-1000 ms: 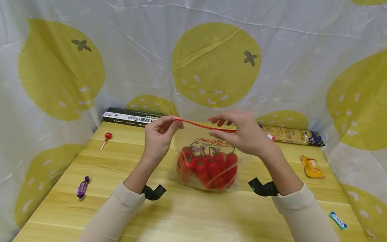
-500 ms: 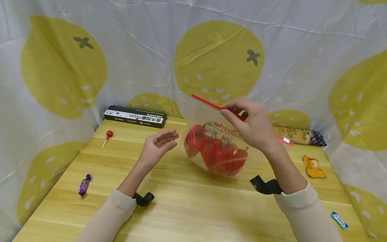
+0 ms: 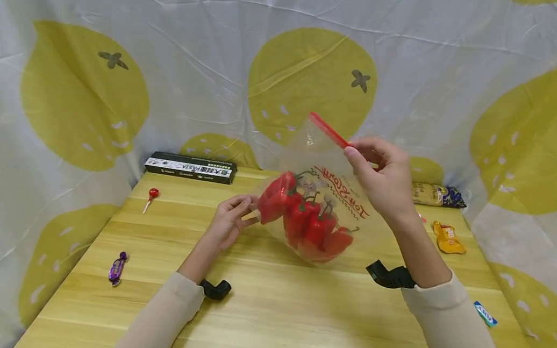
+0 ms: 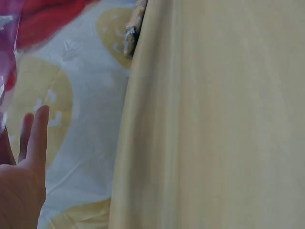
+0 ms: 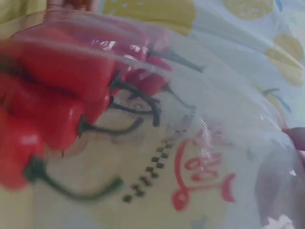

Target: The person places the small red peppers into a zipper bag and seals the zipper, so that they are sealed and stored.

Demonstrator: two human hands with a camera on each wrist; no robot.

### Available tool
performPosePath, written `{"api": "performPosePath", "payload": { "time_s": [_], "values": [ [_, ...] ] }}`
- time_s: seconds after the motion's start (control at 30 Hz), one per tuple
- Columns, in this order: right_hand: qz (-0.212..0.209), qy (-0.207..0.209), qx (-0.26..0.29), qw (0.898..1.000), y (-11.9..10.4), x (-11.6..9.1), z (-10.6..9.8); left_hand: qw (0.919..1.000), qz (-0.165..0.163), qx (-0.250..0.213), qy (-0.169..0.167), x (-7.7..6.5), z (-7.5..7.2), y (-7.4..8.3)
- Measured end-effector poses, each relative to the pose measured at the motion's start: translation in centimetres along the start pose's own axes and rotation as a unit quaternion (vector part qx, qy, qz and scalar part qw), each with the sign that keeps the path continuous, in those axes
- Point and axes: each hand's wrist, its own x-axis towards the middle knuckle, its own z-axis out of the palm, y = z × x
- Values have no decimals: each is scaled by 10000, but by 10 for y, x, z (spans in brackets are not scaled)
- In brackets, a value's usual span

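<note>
A clear zip bag (image 3: 304, 154) with a red zip strip holds several red peppers (image 3: 320, 231) with green stems. It hangs tilted above the table, red print on its front. My right hand (image 3: 380, 173) pinches the red strip at the bag's upper right, thumb in front. At the bag's lower left edge, my left hand (image 3: 227, 219) holds the plastic between thumb and fingers, beside the leftmost pepper. Two fingers (image 4: 37, 136) of that hand stand straight in the left wrist view. Through the plastic, the right wrist view shows peppers (image 5: 52, 119) close up.
Along the back of the wooden table (image 3: 268, 324) lie a black pasta box (image 3: 190, 168) and a long yellow packet (image 3: 434, 194). A red lollipop (image 3: 151, 195) and purple candy (image 3: 117, 269) lie left, an orange packet (image 3: 448, 239) and small blue-and-white packet (image 3: 485, 313) right.
My left hand let go of the red strip, dropped down, then moved to the bag's lower left edge. My right hand took the strip and raised it rightward, tilting the bag.
</note>
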Motion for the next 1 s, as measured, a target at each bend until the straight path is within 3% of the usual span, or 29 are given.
{"api": "performPosePath", "payload": {
  "time_s": [0.1,0.23,0.33,0.43,0.57,0.7,0.83,0.93,1.0],
  "values": [
    [650,115,425,9969,18,-13,-13,9987,245,263,356,2,4,8],
    [1734,104,778,9817,55,-34,-26,9885,215,1220,867,18,3,23],
    [2568,-114,830,9628,92,-51,-31,9732,-46,2044,1053,36,-1,26],
    [3301,-330,747,9404,131,-70,-33,9566,-370,2668,1112,58,-5,19],
    [3983,-493,741,9129,173,-86,-29,9453,-676,2930,1262,77,-10,6],
    [4268,-587,858,8983,196,-85,-23,9390,-917,2912,1585,80,-18,-4],
    [4314,-452,765,8978,206,-76,-20,9388,-1013,2852,1645,78,-26,-8],
    [4315,-532,574,8987,207,-71,-22,9411,-1040,2885,1422,76,-29,-8],
    [4206,-686,270,9043,204,-72,-26,9275,-1007,3383,1230,70,-32,-4]
  ]
}}
